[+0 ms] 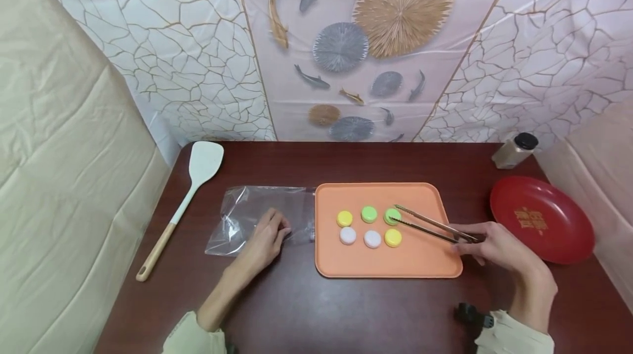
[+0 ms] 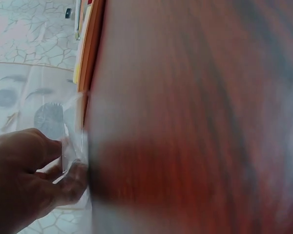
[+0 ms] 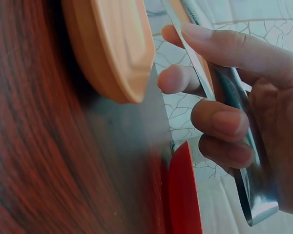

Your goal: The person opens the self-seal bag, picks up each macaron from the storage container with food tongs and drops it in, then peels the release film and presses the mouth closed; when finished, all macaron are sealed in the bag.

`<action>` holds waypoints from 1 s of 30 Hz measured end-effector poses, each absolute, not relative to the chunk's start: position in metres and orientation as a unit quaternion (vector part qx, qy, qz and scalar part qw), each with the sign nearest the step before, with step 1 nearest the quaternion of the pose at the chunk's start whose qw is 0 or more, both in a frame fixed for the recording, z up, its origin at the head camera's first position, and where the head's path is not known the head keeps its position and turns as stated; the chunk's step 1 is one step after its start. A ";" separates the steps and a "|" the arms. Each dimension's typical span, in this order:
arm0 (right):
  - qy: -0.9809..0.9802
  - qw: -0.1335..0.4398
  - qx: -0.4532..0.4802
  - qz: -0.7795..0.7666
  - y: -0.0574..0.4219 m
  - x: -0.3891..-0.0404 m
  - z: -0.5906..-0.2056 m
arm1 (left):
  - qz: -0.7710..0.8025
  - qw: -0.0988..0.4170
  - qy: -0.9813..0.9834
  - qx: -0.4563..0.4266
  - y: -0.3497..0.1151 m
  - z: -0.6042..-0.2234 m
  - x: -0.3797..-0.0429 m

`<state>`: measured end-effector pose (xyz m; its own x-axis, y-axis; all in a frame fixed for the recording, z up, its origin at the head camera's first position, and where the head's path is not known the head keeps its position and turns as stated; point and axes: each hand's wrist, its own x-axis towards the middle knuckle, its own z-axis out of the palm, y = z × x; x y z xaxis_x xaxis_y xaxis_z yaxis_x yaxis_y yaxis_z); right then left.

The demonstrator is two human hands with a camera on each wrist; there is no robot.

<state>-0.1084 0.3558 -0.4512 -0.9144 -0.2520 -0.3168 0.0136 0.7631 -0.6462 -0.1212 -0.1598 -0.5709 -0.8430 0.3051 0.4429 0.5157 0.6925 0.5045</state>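
1. the person's right hand point(image 1: 497, 247) reaches in from the near right, wrist bent so that the fingers point left; thumb and fingers are curled around long silver metal tongs point(image 1: 435, 223) close to their bent end.
2. the left hand point(image 1: 268, 237) comes in from the near left, its fingers bent downward over a clear, crinkled plastic bag point(image 1: 257, 203). in the left wrist view thumb and fingertips meet the film, but i cannot tell whether they pinch it. the two hands are well apart.
3. an orange rectangular tray with rounded corners point(image 1: 346, 263) lies between the hands, and the bag's right edge reaches its left rim.
4. six small round pieces sit on the tray in two rows: far row, yellow point(image 1: 344, 219), green and green; near row, lilac, lilac and yellow.
5. the tongs' tips stand apart at the rightmost green piece point(image 1: 393, 215); contact cannot be made out.
6. beyond the right hand lie a red oval plate with a gold pattern point(image 1: 559, 222) and a clear jar with a black lid point(image 1: 514, 150).
7. far left, a white-headed spatula with a wooden handle point(image 1: 193, 194) lies slanted on the dark red-brown table point(image 1: 296, 315), beside the bag.
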 end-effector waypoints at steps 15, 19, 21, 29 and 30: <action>0.913 0.214 -0.046 -0.343 0.358 -0.107 -0.448 | -0.339 0.196 -0.895 -0.211 -0.166 -0.569 -0.123; 0.912 0.220 -0.040 -0.344 0.358 -0.108 -0.448 | -0.347 0.228 -0.887 -0.204 -0.161 -0.553 -0.120; 0.913 0.223 -0.043 -0.340 0.358 -0.109 -0.450 | -0.345 0.247 -0.882 -0.205 -0.157 -0.541 -0.117; 0.919 0.216 -0.053 -0.324 0.355 -0.109 -0.453 | -0.315 0.203 -0.907 -0.195 -0.160 -0.549 -0.122; 0.922 0.212 -0.055 -0.320 0.355 -0.110 -0.453 | -0.309 0.195 -0.909 -0.198 -0.161 -0.548 -0.122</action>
<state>-0.1095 0.3549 -0.4530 -0.9038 -0.2369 -0.3565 0.0351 0.7891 -0.6133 -0.1222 -0.1613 -0.5476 -0.8450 0.2399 0.4780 0.4815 0.7301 0.4848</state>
